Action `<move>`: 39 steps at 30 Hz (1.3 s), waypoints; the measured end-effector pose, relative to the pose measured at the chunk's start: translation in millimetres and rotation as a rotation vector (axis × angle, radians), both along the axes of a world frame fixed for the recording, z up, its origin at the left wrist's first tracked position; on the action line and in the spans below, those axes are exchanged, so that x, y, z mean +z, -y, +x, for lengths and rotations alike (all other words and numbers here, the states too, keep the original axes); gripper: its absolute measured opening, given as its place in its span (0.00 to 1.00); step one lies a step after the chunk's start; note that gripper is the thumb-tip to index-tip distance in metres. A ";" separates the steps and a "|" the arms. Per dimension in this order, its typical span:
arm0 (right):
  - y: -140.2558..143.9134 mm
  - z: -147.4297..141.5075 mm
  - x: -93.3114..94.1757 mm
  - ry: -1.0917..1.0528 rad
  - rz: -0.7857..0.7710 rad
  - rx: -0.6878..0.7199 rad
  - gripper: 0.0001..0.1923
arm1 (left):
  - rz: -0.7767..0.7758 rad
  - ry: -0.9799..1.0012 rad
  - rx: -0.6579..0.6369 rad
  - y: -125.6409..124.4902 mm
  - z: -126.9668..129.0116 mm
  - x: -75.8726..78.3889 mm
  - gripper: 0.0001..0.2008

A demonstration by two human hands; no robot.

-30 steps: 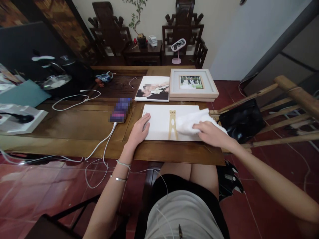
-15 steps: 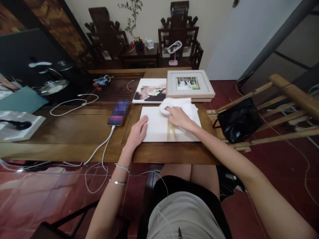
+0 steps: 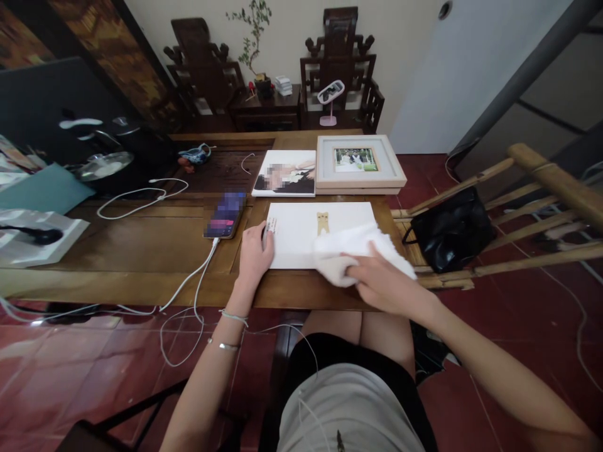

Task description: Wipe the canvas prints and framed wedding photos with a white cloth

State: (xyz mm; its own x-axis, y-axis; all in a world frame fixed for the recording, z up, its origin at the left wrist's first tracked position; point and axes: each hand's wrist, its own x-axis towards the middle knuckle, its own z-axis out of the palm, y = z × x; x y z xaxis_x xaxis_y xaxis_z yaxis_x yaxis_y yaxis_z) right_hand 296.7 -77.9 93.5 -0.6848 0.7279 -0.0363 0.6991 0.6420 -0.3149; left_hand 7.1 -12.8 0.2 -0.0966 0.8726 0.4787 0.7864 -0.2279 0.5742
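Note:
A flat white box (image 3: 294,235) lies on the table before me, with a small tan figure (image 3: 323,223) on its top and a printed label (image 3: 272,226) by its left edge. My left hand (image 3: 255,251) grips that left edge, the thumb on the top and the fingers partly hidden along the side. Bunched in my right hand (image 3: 384,276) is a white cloth (image 3: 362,248). The cloth covers the box's near right corner and hangs past its front edge; its folds are slightly blurred.
Behind the box lie a photo panel (image 3: 287,172) and a framed photo (image 3: 357,159). Left of my left hand, a phone (image 3: 225,215) is plugged into a white cable (image 3: 200,270). A bamboo chair (image 3: 471,274) with a black bag (image 3: 450,229) stands at the right.
My right hand has drawn the cloth towards me and to the right, uncovering the upper tan figure. My left hand has slid from lying on the top to the box's left edge.

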 end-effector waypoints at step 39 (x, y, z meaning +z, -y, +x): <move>-56.4 -12.6 13.0 -1.580 -0.463 -0.955 0.13 | -0.249 1.558 0.175 110.3 65.1 30.1 0.36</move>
